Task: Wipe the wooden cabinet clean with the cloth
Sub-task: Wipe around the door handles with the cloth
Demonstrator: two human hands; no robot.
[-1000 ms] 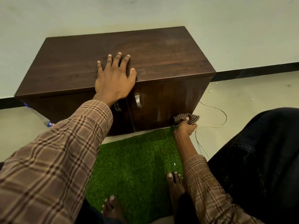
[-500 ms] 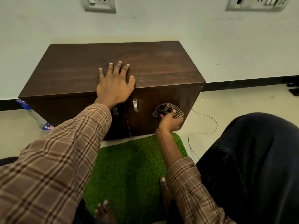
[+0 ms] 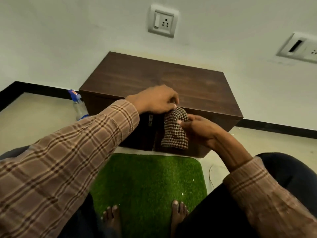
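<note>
The dark brown wooden cabinet (image 3: 197, 86) stands on the floor against a white wall, its two doors facing me. A brown-and-cream checked cloth (image 3: 175, 131) hangs in front of the right door, just below the cabinet's top front edge. My left hand (image 3: 154, 100) pinches the cloth's upper end at that edge. My right hand (image 3: 200, 129) grips the cloth's right side with thumb and fingers. A metal door handle (image 3: 150, 120) shows just left of the cloth.
A green artificial-grass mat (image 3: 149, 179) lies on the floor before the cabinet, my bare feet at its near edge. A plastic bottle (image 3: 78, 107) lies at the cabinet's left side. Two wall sockets (image 3: 163, 21) sit above. A thin white cable (image 3: 210, 176) runs right of the mat.
My left hand has left the cabinet top and taken the cloth's upper end. My right hand has raised the cloth from the lower right door to the top edge. The view tilted up.
</note>
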